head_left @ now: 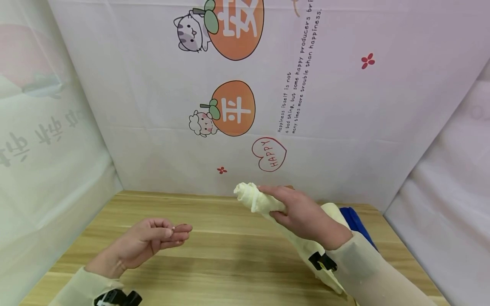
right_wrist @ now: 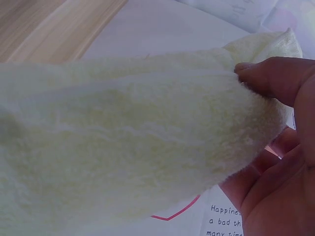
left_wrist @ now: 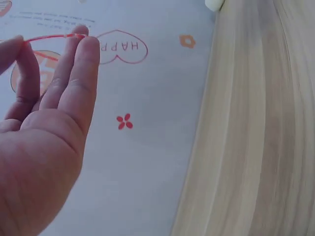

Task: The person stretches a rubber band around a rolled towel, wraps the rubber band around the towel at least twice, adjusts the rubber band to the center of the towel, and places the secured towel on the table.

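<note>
A rolled pale-yellow towel (head_left: 262,204) slants up from the table at the right, its narrow end raised. My right hand (head_left: 306,216) grips it near that end, and the fuzzy cloth fills much of the right wrist view, with the thumb (right_wrist: 270,76) pressed on it. Over on the left, my left hand (head_left: 147,240) is held above the table, palm side turned up. Between its thumb and index finger it pinches a thin red rubber band (left_wrist: 51,37), stretched across to the tips of the other fingers. The two hands are well apart.
Behind the right forearm lie another pale-yellow roll (head_left: 332,209) and a blue cloth (head_left: 356,221) at the table's right side. The wooden table (head_left: 199,272) ends at a white printed backdrop (head_left: 172,140); similar sheets hang at both sides.
</note>
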Demonstrator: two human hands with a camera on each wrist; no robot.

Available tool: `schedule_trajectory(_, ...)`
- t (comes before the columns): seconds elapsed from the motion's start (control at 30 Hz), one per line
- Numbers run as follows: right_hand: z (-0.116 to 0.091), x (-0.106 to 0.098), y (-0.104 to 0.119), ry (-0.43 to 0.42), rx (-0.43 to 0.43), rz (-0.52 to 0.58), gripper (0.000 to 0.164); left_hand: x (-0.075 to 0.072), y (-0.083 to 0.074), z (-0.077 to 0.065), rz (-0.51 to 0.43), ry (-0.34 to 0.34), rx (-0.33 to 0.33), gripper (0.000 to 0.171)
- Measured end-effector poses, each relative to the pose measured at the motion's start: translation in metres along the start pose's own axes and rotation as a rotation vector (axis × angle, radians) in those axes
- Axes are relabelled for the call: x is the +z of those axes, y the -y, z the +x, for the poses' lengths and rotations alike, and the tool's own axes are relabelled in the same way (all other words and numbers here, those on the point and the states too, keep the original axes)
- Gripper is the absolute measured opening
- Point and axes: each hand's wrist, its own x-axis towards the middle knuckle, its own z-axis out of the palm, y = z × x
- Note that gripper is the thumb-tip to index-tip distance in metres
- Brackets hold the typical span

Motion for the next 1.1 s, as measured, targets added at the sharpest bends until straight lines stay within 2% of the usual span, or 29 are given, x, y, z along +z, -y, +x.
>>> schedule_trajectory(0.13, -0.001, 0.001, 0.000, -0.008, -0.006, 0.001, 0.068, 0.005, -0.001, 0.002, 0.013, 0.021, 0.034, 0.033)
schedule_trajectory(0.33, -0.001, 0.002, 0.000, -0.011, -0.012, -0.001, 0.068, 0.010, 0.000, 0.002, 0.062, -0.052, 0.025, 0.030)
schedule_trajectory(0.6, -0.002, 0.003, 0.001, -0.026, -0.025, -0.008, 0.069, 0.014, 0.006, 0.004, 0.072, -0.044, 0.107, 0.039)
schedule_trajectory(0.67, -0.002, 0.003, 0.001, -0.028, -0.032, -0.010, 0.069, 0.017, 0.005, 0.005, 0.130, -0.062, 0.098, 0.039)
schedule_trajectory(0.73, -0.003, 0.003, 0.001, -0.027, -0.034, -0.010, 0.069, 0.022, 0.003, 0.005, 0.229, -0.104, 0.081, 0.039)
schedule_trajectory(0.87, -0.003, 0.004, 0.002, -0.024, -0.029, -0.014, 0.069, 0.032, 0.002, 0.008, 0.465, -0.221, 0.034, 0.039)
schedule_trajectory(0.97, -0.003, 0.003, 0.002, -0.019, -0.026, -0.018, 0.069, 0.038, 0.003, 0.011, 0.598, -0.292, 0.002, 0.031)
schedule_trajectory(1.1, -0.003, 0.004, 0.003, -0.016, -0.025, -0.017, 0.069, 0.042, 0.003, 0.013, 0.696, -0.334, -0.043, 0.018)
